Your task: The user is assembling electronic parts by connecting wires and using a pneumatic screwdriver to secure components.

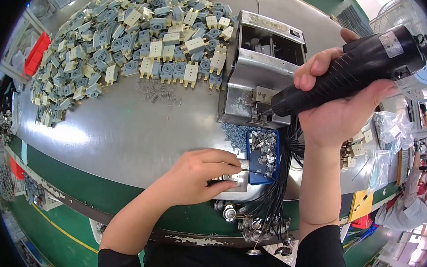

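My right hand (342, 88) is wrapped round a black electric screwdriver (351, 69), tilted with its nose down to the left. The screwdriver's tip reaches the front of a metal box-shaped fixture (263, 72), beside a pale block (264, 95) seated there. Lower down, my left hand (203, 173) pinches a thin black wire (253, 171) over a small metal plate (243, 182) at the table's near edge. Part of the plate and a small silvery piece under the fingers are hidden. Just right of these fingertips is a blue tray (260, 176) of small metal parts.
A big heap of grey and cream socket-like blocks (146, 33) covers the far left, with loose springs (156, 91) before it. Screws (236, 135) lie by the tray. Black wires (285, 164) with round metal ends (229, 212) hang over the edge. A co-worker (408, 209) sits far right.
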Tool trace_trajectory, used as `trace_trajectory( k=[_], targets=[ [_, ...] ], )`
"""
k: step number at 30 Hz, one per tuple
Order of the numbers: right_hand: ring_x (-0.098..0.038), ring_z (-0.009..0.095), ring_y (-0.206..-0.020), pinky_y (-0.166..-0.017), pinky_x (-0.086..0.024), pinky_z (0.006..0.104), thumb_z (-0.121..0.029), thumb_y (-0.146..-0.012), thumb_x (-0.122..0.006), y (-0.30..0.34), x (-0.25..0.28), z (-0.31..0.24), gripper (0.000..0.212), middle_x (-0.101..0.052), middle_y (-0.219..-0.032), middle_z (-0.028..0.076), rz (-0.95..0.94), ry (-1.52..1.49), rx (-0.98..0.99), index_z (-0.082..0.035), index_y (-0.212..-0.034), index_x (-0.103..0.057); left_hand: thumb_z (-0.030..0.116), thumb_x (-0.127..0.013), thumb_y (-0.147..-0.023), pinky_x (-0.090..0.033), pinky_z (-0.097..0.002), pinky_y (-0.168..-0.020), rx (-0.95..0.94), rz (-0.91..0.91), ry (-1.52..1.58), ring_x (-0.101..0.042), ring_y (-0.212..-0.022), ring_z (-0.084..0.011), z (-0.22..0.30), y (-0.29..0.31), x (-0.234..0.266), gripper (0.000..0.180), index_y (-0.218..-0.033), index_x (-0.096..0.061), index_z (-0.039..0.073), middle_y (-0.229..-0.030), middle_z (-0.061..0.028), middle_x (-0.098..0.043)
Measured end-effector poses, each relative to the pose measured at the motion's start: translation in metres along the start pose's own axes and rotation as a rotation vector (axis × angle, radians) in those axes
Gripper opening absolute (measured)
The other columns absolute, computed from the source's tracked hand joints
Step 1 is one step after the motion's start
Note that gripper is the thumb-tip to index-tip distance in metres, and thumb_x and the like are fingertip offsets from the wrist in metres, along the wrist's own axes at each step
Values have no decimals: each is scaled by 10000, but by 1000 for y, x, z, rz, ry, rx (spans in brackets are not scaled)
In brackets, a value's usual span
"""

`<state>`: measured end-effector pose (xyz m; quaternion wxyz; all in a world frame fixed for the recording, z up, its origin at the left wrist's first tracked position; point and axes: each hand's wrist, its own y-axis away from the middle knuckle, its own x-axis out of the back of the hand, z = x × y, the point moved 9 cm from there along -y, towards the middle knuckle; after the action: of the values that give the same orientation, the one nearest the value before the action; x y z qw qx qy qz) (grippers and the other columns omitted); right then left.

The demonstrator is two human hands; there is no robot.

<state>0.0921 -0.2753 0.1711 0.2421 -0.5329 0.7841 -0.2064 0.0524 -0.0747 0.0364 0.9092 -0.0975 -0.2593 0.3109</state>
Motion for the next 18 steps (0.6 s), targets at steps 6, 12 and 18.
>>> trace_trajectory(
  k=[6,12,18],
  targets=[
    [-536,190,-627,-613,-463,349,-889,-935,-326,0,1,7,1015,-576,-806,85,30,58,-15,1,-1405,-458,74,-874,-779,-603,-399,-891,-1,-3,-2,-739,-1050,-303,0,-1,0,305,-1061,-767,31,-1140,-109,-752],
    [-538,195,-623,-610,-464,349,-890,-932,-328,1,-3,10,1014,-577,-807,90,31,31,-41,-3,-1407,-455,80,-873,-780,-603,-404,-894,-4,0,-13,-738,-1054,-299,-1,0,1,303,-1061,-768,38,-1144,-104,-753],
    [-546,201,-619,-611,-469,348,-884,-931,-354,2,-7,8,1014,-580,-811,99,9,22,-15,6,-1410,-444,89,-870,-783,-603,-400,-890,-7,-2,-21,-739,-1052,-295,0,-1,2,304,-1066,-770,43,-1142,-99,-755]
  ],
)
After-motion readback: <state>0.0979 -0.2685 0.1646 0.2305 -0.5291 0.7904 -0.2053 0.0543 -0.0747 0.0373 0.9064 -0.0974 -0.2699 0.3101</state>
